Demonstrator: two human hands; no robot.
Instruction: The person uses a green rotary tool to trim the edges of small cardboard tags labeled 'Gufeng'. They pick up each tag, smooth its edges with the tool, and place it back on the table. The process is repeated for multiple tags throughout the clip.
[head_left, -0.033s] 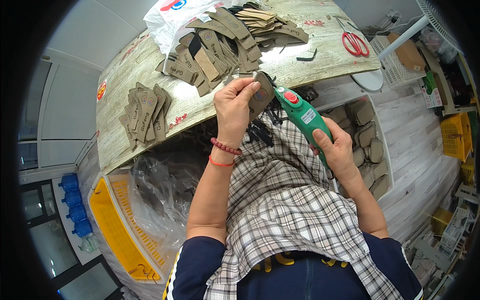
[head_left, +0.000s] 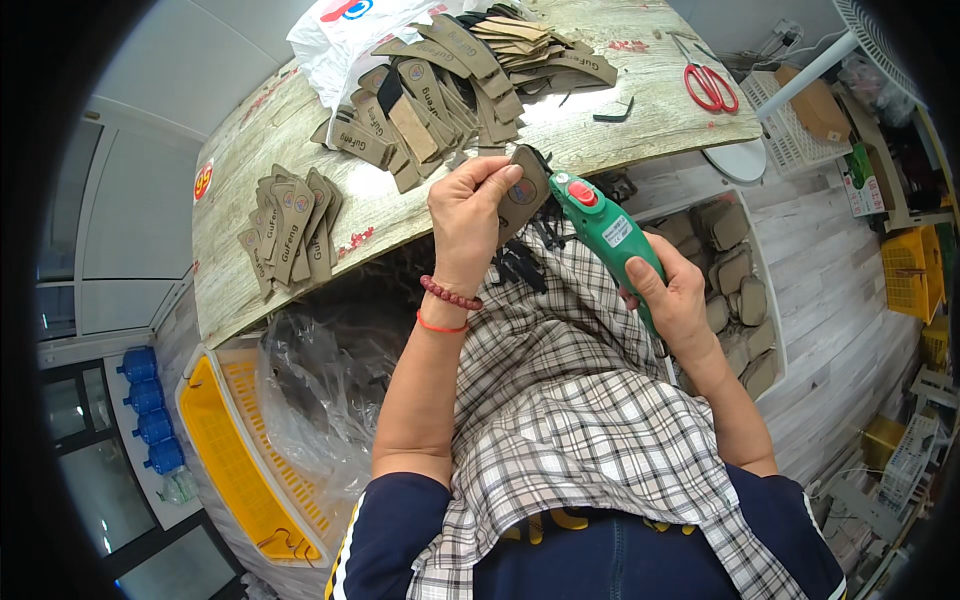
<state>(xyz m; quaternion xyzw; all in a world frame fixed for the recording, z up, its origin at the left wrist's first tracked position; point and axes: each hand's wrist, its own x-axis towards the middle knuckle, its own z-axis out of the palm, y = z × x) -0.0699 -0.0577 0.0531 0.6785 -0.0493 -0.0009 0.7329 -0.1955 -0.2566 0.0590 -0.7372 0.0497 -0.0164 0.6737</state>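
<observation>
Hardly any shift since last glimpse: both hands keep same pose. Left hand (head_left: pixel 466 208): thumb and fingers pinching khaki piece (head_left: pixel 523 188), held up by near edge of desk (head_left: pixel 570 122). Right hand (head_left: pixel 672 297): fingers wrapped round green power tool (head_left: pixel 610 232), its head right at piece's right-hand edge; whether touching, can't tell. Dark scraps (head_left: pixel 520 268) below piece. Reads as work staying on this one piece, neither thing let go.

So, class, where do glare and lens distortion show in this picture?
Head view: a bright patch whitens the tabletop beside the tan strips; head view: fisheye bends the tabletop's front edge; head view: the green tool looks fairly sharp.
</observation>
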